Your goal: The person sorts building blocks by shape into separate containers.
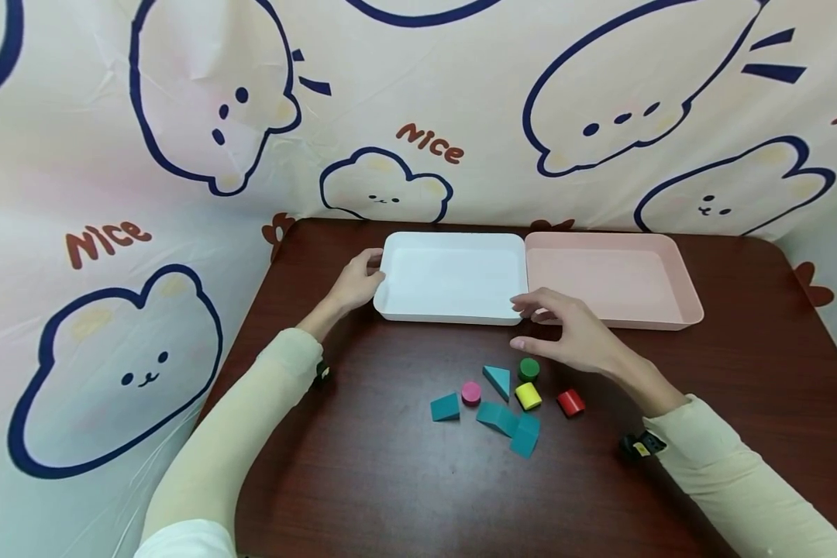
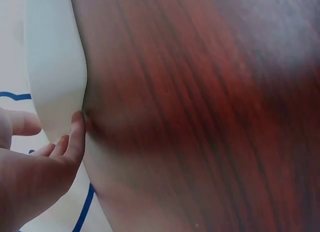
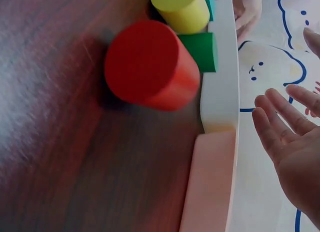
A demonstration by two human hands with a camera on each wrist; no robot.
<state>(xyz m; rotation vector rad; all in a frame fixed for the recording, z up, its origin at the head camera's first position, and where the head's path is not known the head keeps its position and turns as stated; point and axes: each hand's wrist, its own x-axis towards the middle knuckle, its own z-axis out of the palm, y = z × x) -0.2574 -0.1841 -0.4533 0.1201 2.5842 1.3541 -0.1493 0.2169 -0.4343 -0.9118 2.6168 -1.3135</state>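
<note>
My left hand (image 1: pixel 356 281) is at the left end of the white tray (image 1: pixel 453 279). In the left wrist view its fingertips touch the tray's end wall, the fingers only lightly bent. Above the near right corner of that tray hovers my right hand (image 1: pixel 568 329), thumb and fingers spread with nothing between them. Below it on the table lie a green cylinder (image 1: pixel 528 369), a yellow cylinder (image 1: pixel 528 397) and a red cylinder (image 1: pixel 570 403). A pink round block (image 1: pixel 470 394), a light blue triangular block (image 1: pixel 497 381) and several teal blocks (image 1: pixel 445 408) lie just left of them.
A pink tray (image 1: pixel 607 283) stands against the white tray's right end. Both are near the back edge of the dark wooden table (image 1: pixel 363 480). Behind hangs a pale curtain (image 1: pixel 488 93) with cartoon bear outlines, which also covers the left side.
</note>
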